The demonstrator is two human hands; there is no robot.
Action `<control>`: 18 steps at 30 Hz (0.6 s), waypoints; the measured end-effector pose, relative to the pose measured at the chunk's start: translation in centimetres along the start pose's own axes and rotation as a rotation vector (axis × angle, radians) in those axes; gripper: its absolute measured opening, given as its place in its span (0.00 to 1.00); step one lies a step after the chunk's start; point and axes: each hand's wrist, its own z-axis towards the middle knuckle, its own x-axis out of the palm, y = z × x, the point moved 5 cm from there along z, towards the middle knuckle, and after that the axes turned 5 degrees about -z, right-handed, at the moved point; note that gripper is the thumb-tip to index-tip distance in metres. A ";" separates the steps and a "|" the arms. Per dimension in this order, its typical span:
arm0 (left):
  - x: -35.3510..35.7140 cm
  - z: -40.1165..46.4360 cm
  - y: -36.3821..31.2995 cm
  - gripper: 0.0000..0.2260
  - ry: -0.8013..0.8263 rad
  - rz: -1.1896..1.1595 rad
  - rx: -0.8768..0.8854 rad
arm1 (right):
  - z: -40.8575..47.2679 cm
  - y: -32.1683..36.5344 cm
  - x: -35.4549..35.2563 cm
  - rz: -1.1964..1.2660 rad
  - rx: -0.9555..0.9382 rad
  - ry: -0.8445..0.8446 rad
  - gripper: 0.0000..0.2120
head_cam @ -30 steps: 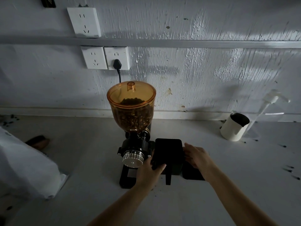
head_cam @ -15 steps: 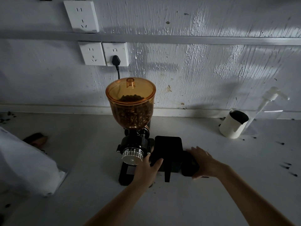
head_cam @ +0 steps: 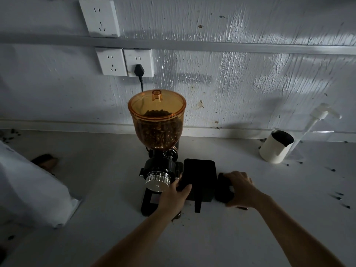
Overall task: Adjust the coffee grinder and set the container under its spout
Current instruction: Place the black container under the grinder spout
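Head view: the grinder (head_cam: 157,151) stands on the counter (head_cam: 192,237) with beans in its amber hopper. The black container (head_cam: 200,178) sits just right of it. The left hand (head_cam: 173,197) grips the container's near-left edge. The right hand (head_cam: 240,188) clasps a dark object (head_cam: 222,187) right of the container.

Two bare forearms, no sleeves in view, left hand (head_cam: 174,197), right hand (head_cam: 241,189), no rings visible
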 end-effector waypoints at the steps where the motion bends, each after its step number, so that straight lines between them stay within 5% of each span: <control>1: -0.1 -0.1 0.1 0.25 -0.015 -0.009 -0.009 | 0.2 -0.3 -0.9 -0.005 0.037 -0.069 0.49; 8: -0.2 -1.3 0.3 0.19 -0.185 -0.171 0.008 | 0.5 0.7 -9.5 0.340 -0.007 -0.396 0.46; 11: -0.1 -1.7 0.3 0.16 -0.248 -0.202 0.030 | 0.4 4.2 -11.0 0.429 -0.195 -0.277 0.43; 18: -0.4 -2.0 0.6 0.11 -0.333 -0.229 0.069 | 1.4 10.1 -8.8 0.135 -0.342 -0.026 0.47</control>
